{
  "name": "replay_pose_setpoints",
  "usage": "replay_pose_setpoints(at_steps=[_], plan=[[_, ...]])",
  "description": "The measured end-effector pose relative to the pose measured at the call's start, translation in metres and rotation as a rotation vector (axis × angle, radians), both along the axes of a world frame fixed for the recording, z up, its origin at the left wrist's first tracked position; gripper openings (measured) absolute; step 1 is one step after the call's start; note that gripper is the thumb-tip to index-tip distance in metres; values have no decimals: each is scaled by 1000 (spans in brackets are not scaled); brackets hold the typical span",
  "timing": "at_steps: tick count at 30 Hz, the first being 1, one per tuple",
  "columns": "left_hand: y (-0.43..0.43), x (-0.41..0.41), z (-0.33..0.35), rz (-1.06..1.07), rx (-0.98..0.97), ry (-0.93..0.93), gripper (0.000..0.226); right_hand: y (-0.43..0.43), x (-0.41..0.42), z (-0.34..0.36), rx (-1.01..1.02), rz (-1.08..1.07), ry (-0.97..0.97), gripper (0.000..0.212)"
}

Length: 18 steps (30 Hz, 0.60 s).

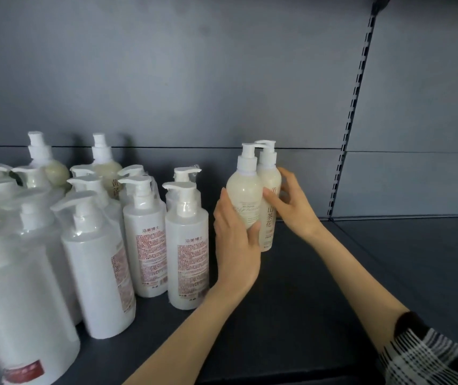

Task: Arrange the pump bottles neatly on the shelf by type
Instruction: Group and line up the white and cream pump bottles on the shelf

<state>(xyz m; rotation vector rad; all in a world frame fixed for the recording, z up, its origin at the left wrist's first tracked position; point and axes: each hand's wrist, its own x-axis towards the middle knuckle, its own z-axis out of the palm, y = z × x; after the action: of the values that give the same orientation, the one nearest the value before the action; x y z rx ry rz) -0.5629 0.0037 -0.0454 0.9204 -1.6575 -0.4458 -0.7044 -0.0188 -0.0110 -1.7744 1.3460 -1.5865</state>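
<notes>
Head view: dark grey shelf (347, 279), grey back panel (194, 79), slotted upright (353, 107); my left hand (236, 245) grips the cream bottle (244, 194), my right hand (291, 207) holds the lettered bottle (270, 220).

Four cream pump bottles (244, 195) are on the one shelf (333, 273). The white wrapped pump bottles (187, 254) number at least ten; blur at the left edge hides the exact count.

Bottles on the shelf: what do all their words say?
"沿美博士": on two white pump bottles.
"山茶花": down the rear cream bottle that the right hand holds.
"黄": on the far cream bottle; the rest is hidden.
Too small or blurred: red small print, the label of the front cream bottle in the left hand, the red label bottom left.
</notes>
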Motion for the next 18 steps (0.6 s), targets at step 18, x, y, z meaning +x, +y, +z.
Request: replay_pose_setpoints(at_steps=[18], plan=[[-6, 0, -14, 92, -89, -90, 81, -29, -51, -31, 51, -183, 161, 114]])
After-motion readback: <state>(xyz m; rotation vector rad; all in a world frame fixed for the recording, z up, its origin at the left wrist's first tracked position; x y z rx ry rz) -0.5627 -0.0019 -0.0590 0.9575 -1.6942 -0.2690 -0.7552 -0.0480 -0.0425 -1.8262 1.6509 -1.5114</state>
